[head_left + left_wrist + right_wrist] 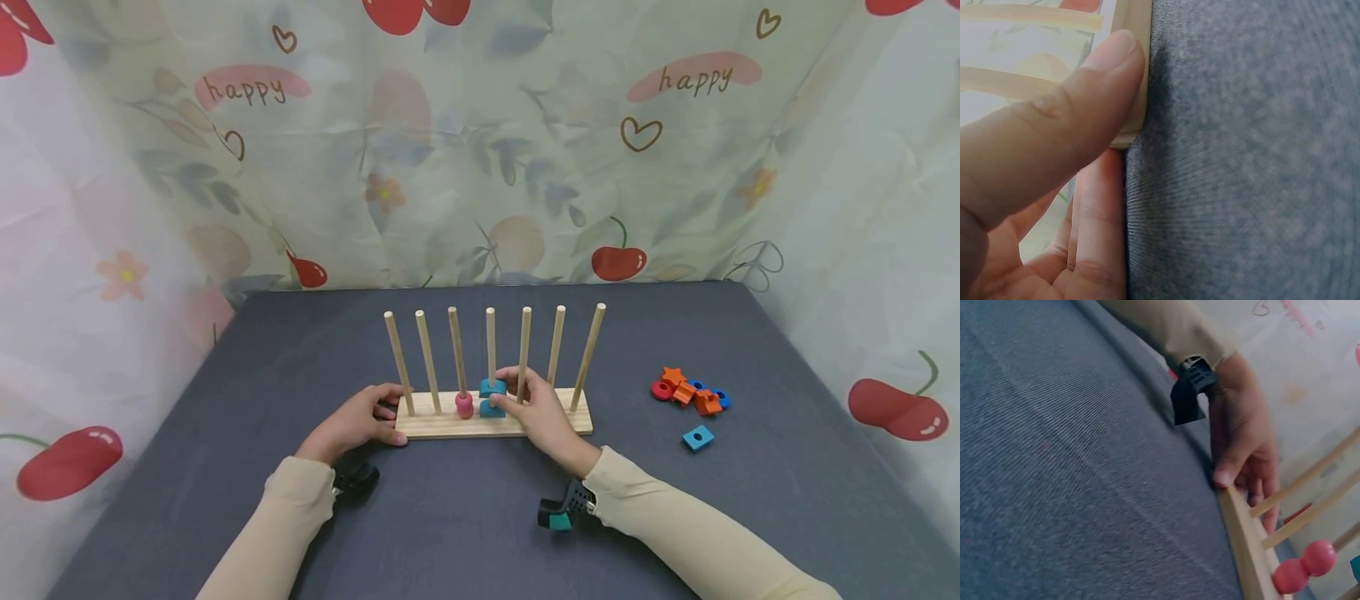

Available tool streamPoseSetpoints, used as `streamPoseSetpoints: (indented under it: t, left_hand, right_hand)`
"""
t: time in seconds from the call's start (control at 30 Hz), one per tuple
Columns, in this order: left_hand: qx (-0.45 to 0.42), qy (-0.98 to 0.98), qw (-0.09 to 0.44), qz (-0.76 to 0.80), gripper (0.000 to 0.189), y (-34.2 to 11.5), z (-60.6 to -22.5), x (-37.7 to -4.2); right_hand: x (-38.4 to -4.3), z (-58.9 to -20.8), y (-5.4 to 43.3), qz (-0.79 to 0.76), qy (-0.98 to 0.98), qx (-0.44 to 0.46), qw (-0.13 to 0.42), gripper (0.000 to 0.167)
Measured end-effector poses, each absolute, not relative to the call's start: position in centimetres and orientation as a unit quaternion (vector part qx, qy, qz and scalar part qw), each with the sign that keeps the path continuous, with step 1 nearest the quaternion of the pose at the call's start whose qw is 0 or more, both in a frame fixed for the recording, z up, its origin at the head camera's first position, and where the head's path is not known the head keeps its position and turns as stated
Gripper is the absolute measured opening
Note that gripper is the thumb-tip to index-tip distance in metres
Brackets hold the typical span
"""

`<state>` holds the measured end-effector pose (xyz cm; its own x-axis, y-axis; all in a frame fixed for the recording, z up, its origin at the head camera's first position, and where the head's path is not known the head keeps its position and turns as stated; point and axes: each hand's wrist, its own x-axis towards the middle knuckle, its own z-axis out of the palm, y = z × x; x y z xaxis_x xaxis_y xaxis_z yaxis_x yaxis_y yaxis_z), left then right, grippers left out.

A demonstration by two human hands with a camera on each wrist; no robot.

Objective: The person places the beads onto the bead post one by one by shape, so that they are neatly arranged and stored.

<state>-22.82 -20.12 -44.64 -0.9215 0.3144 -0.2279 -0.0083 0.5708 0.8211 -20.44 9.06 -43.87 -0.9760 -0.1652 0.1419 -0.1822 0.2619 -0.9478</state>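
Note:
My left hand [358,423] grips the left end of a wooden peg board [450,427], its thumb [1110,62] on the board's front edge. Several upright pegs rise from the base. With thumb and fingers, my right hand [542,417] pinches a blue block [492,387] threaded on the middle peg [491,342]. Under it, another blue block [491,409] sits at the foot of the same peg, partly covered by the fingers. A pink piece with rounded lobes [464,406] stands low on the peg just left; in the right wrist view its two ball-shaped lobes [1304,567] show.
Right of the board, a loose blue square block with a hole [698,438] lies on the dark grey tabletop [465,525]. Behind it is a small cluster of orange pieces [684,393], a red ring [661,390] and blue rings [722,399]. A patterned curtain [480,167] surrounds the table.

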Motion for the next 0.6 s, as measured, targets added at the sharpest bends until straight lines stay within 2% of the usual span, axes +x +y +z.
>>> streamPoseSetpoints:
  t: [0.6]
  left_hand:
    - [0.097, 0.866, 0.174, 0.458, 0.074, -20.0, -44.4, -22.7]
  right_hand:
    - [-20.5, -45.6, 8.9, 0.577, -0.812, 0.082, 0.001, 0.029]
